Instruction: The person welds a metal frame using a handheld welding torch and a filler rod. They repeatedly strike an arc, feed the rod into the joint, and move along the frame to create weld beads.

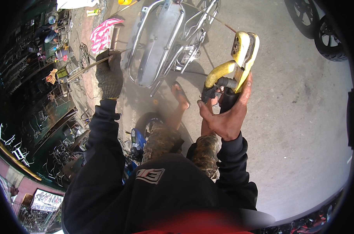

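Above the grey concrete floor [290, 132], we are holding a yellow, clamp-shaped tool [218, 72] by its black handle [227, 101] in our bare right grip [228, 120], the hand curling most of the way round it. Our grey-gloved left grip [109, 80] is folding around a slender tan rod [87, 70]; how tightly, we cannot tell. Ahead, between both, a silver tubular metal frame with a grey panel [158, 46] is resting.

The metal frame [155, 46] is cut off at the far edge. The right hand [228, 119] partly hides the yellow tool [219, 71]. Near, a red shape [192, 221] is blurred, perhaps a brim.
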The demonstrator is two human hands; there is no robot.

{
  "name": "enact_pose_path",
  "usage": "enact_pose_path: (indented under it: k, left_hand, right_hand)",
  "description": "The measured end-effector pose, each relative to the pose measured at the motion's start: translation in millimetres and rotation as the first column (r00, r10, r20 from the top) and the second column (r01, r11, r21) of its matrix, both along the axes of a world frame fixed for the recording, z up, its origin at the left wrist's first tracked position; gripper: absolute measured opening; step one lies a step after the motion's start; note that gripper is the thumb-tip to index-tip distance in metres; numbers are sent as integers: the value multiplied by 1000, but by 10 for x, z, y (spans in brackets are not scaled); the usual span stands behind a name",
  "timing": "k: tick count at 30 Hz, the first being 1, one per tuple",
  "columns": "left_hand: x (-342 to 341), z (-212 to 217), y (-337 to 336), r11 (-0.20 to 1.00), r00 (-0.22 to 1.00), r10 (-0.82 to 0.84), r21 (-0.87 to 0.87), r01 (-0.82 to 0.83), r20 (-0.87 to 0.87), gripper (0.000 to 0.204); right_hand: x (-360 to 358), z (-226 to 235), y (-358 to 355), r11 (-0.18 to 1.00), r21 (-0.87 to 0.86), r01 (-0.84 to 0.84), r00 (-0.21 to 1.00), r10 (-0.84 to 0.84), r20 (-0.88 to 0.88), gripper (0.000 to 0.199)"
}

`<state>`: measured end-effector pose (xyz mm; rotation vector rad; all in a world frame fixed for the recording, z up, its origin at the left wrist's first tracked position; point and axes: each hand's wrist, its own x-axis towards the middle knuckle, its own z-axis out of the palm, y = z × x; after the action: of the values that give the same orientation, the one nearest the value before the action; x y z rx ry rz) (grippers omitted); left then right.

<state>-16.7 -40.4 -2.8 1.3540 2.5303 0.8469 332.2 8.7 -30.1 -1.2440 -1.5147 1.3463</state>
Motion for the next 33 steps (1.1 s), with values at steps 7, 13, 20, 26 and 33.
enact_pose_path:
  k: [7, 13, 20, 26, 33]
  left_hand:
    - [65, 4, 29, 999, 1000, 29, 15, -29, 1, 15]
    - [79, 29, 41, 999, 994, 17, -31, -20, -108, 16]
    - [-23, -15, 3, 999, 999, 28, -24, -29, -35, 18]
    - [-27, -51, -8, 999, 1000, 5, 32, -6, 30, 18]
    - [-28, -32, -8, 999, 999, -20, 39, 18, 42, 17]
  right_hand:
    - [-59, 45, 38, 998, -62, -2, 990, -7, -141, 119]
    - [-48, 43, 76, 994, -105, -16, 999, 12, -40, 130]
    - [1, 43, 10, 985, -175, 6, 987, -34, -159, 128]
    - [19, -16, -26, 987, -161, 28, 977, -61, -204, 125]
    - [21, -21, -18, 983, -182, -12, 978, -27, -208, 125]
